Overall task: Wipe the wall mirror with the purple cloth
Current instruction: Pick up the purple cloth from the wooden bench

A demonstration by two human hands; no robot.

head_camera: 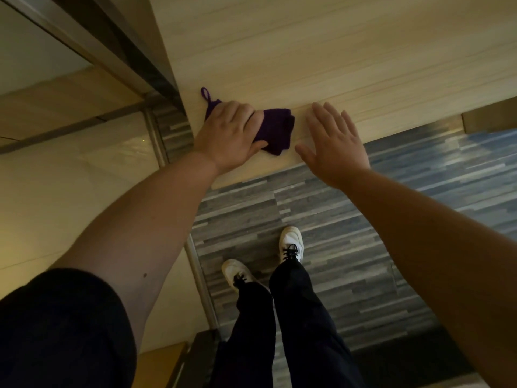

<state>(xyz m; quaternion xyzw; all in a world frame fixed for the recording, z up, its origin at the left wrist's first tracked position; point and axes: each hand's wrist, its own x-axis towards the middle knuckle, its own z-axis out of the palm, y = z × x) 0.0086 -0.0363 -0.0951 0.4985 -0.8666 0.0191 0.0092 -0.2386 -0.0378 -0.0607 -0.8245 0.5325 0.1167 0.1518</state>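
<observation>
Wooden ledge (349, 65); one purple cloth (275, 130); two hands

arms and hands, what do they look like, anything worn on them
Both forearms are bare. The left arm has a dark short sleeve at the upper arm and a small dark mole. Left hand and right hand show no gloves, rings or watch.

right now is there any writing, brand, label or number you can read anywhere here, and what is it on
None: no readable text shows in this view.
purple cloth under the left hand: no tag or print visible, only a hanging loop.
white shoes: no legible brand.
light wood-grain panel, grey plank floor and the open right hand: bare of lettering.
</observation>
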